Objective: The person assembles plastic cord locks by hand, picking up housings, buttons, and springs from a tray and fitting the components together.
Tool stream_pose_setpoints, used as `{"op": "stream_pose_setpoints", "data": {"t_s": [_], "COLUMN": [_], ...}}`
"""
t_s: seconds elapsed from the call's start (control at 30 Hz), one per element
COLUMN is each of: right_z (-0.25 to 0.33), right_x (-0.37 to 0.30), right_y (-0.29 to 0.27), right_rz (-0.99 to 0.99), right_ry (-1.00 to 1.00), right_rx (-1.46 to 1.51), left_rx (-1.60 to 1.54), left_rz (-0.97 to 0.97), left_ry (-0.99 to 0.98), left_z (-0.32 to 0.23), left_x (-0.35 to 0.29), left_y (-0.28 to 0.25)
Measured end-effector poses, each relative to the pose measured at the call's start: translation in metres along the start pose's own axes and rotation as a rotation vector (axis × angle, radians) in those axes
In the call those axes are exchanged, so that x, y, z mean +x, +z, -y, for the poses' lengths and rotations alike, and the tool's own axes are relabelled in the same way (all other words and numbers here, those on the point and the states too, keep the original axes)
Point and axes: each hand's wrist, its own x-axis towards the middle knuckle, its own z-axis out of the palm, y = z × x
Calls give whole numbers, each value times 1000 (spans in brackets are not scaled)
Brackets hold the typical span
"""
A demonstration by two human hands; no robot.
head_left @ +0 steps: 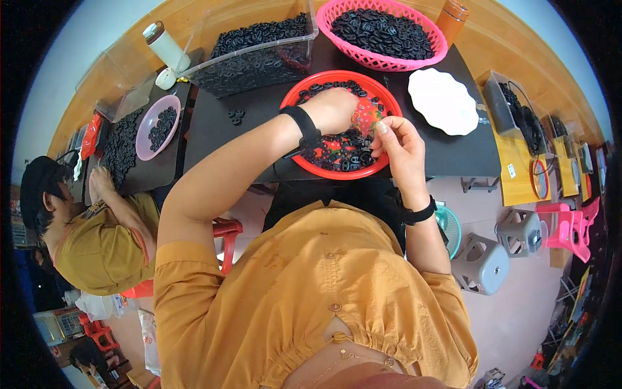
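Note:
A round red tray with a printed pattern on its bottom holds many small black oval plastic pieces, some with slots. Over the tray's upper middle is my left hand, its back showing and its fingers curled under. What it holds, if anything, is hidden. My right hand is at the tray's right rim, thumb and fingers pinched together over the pieces. Whatever is in that pinch is too small to name. The two hands are a short way apart, and both wrists wear black bands.
Behind the tray stand a clear bin and a pink basket, both full of black pieces. A white scalloped plate lies at right, with an orange bottle farther back. A co-worker sits at left by a lilac bowl. Stools stand at right.

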Motion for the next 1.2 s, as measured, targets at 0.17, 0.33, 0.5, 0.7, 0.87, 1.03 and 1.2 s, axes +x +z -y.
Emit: {"op": "stream_pose_setpoints", "data": {"t_s": [0.17, 0.33, 0.5, 0.7, 0.87, 1.03, 1.2], "right_z": [0, 4, 7, 11, 13, 12, 3], "right_x": [-3, -6, -10, -15, -18, -17, -16], "right_y": [-2, -2, 11, 26, 34, 38, 48], "right_rz": [-35, -45, -1, 15, -10, -44, -154], "right_ry": [-23, -52, -71, -169, -168, -199, -259], "right_rx": [49, 127, 225, 213, 210, 189, 83], "left_rx": [-113, -720, -1413, -1533, -1527, -1437, -1247], "left_rz": [-125, -137, -223, -396, -515, -611, -873], "left_ry": [67, -160, -90, 11, 52, -56, -64], "left_z": [-6, -22, -46, -61, -66, -72, -82], "left_x": [-8, -31, -66, -83, -85, -87, -83], "left_y": [6, -10, -25, -17, -12, -6, 7]}}
